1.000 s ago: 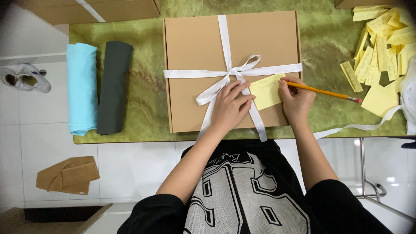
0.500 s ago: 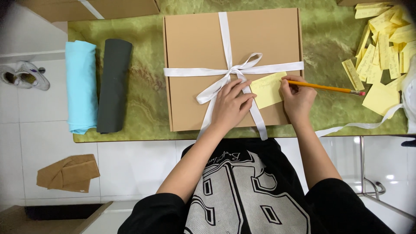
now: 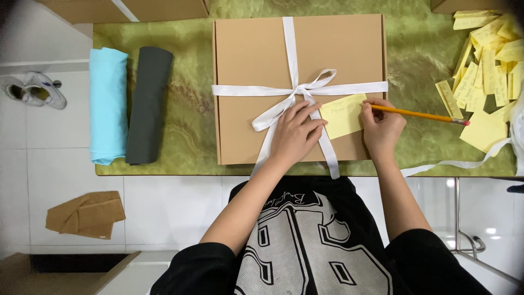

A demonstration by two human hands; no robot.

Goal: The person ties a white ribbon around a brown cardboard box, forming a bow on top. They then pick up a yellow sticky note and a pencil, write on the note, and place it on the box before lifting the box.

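The left hand [image 3: 297, 131] lies flat, fingers spread, pinning the yellow note [image 3: 343, 116] on the ribboned cardboard box [image 3: 251, 54] so it cannot slide while the right hand [image 3: 381, 127] pinches a pencil [image 3: 420, 114] at its edge.

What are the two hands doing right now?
Left hand: open, flat on the yellow note and box.
Right hand: closed, holding a pencil.

Right hand [image 3: 380, 129] pencils [image 3: 420, 114] yellow note [image 3: 343, 116]; left hand [image 3: 295, 134] steadies box [image 3: 251, 54]
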